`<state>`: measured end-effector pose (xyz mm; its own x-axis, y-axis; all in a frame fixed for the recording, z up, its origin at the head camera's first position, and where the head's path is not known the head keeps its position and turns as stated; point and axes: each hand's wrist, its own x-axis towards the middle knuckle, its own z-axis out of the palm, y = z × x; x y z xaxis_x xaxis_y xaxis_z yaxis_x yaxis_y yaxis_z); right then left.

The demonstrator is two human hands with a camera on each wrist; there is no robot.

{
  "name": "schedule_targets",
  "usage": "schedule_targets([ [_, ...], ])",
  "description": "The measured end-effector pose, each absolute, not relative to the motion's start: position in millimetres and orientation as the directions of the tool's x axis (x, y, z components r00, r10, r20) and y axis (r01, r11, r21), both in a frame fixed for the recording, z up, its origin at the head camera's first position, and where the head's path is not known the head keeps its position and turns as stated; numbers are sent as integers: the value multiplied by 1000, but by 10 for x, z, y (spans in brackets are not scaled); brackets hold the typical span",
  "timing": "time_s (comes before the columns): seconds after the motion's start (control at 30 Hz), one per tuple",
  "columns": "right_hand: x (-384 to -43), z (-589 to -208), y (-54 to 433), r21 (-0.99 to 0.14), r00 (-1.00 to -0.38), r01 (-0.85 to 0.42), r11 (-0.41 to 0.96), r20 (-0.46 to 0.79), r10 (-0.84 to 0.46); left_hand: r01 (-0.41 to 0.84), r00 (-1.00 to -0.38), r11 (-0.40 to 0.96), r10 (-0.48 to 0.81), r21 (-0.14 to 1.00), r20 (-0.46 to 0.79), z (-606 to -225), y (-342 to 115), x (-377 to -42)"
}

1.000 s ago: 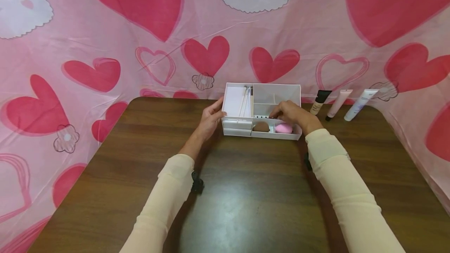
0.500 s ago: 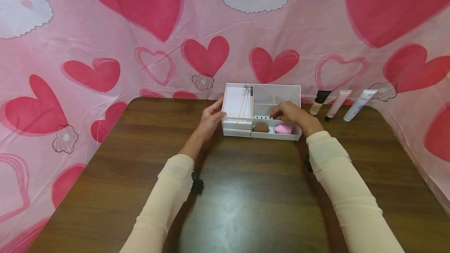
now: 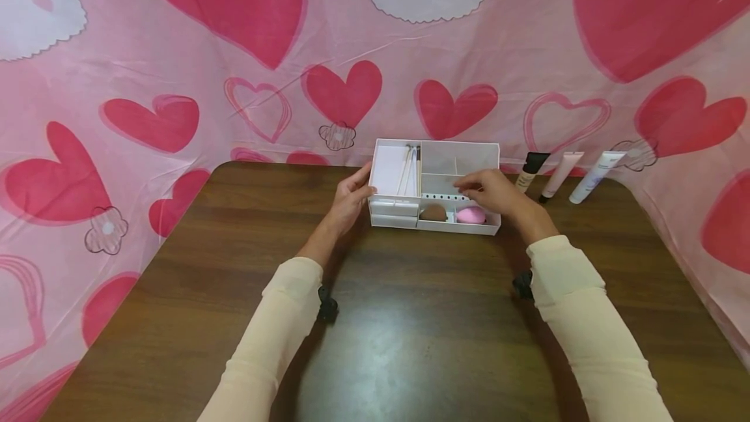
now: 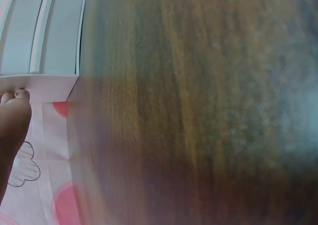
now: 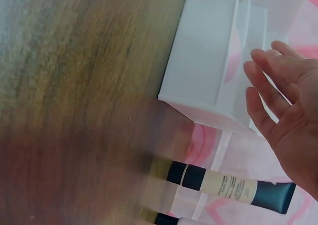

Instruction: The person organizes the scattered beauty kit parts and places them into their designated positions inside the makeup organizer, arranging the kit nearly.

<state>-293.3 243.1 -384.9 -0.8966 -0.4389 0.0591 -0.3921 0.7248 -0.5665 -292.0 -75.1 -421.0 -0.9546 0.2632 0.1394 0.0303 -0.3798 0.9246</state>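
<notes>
A white makeup organizer (image 3: pixel 394 168) stands at the table's back edge. My left hand (image 3: pixel 349 200) rests against its left side, fingertips touching the wall in the left wrist view. Over its right half hovers my right hand (image 3: pixel 495 194), fingers loosely bent and holding nothing. Slim makeup brushes (image 3: pixel 409 171) lie in the left top section. Below my right fingers, a white strip with a row of dark dots (image 3: pixel 439 196) lies in a middle compartment. The front compartments hold a brown rounded item (image 3: pixel 433 213) and a pink makeup sponge (image 3: pixel 471 215).
Right of the organizer stand three tubes: a beige one with black ends (image 3: pixel 530 171), a pink one (image 3: pixel 562 174) and a white one (image 3: pixel 597 176). Two drawers (image 3: pixel 394 213) face front at the organizer's left. A pink heart-print cloth (image 3: pixel 258 31) hangs behind the wooden table (image 3: pixel 375 318).
My right hand has lifted out of the middle compartment and shifted slightly right, its fingers loosened; more of the dotted strip shows. The left hand stays at the organizer's side.
</notes>
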Motion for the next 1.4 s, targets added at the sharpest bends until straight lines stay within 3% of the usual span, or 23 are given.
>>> schedule_targets([
  [0.43,-2594,-3660,2564,-603,-944,-295,741,62,-325,49,-957,-354,252,934,146,-4218,-756,-2924],
  [0.6,-2515,-3598,2709,-616,-955,-289,733,134,-263,55,-956,-354,250,934,151,-4218,-760,-2921],
  [0.77,-2465,-3536,2956,-661,-942,-325,676,286,-174,56,-956,-355,251,933,153,-4216,-760,-2915],
  [0.97,-2435,-3509,3293,-749,-887,-395,533,462,-8,50,-957,-355,250,934,146,-4225,-769,-2906],
  [1.13,-2449,-3470,3562,-768,-794,-443,463,576,196,59,-957,-350,248,935,153,-4244,-778,-2911],
  [1.23,-2463,-3412,3720,-771,-736,-441,459,603,308,65,-957,-350,244,934,158,-4233,-773,-2910],
  [1.4,-2457,-3353,3991,-817,-682,-314,484,549,484,61,-958,-342,244,938,151,-4216,-775,-2910],
])
